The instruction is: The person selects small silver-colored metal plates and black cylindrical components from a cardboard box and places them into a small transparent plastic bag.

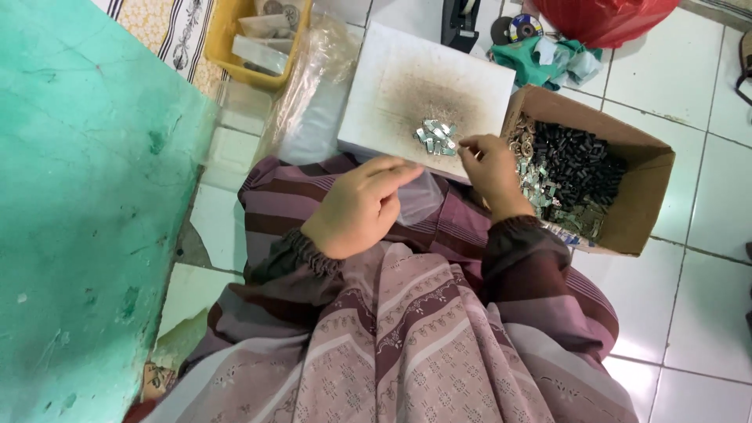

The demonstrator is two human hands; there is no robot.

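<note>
My left hand (364,205) holds a small clear plastic bag (419,197) over my lap, fingers curled on its edge. My right hand (489,166) reaches to a little pile of small silvery metal pieces (436,137) on a white slab (407,86) and pinches at the pile's right edge; whether a piece is between the fingertips is too small to tell. The slab's middle is smudged grey. Both wrists wear dark striped sleeves.
A cardboard box (638,200) at the right holds black parts and more silvery pieces. A yellow tray (223,35), clear plastic bags (313,94), a black tape dispenser (460,22), green cloth (540,63), a red bag (603,17) and a green wall (86,204) surround me.
</note>
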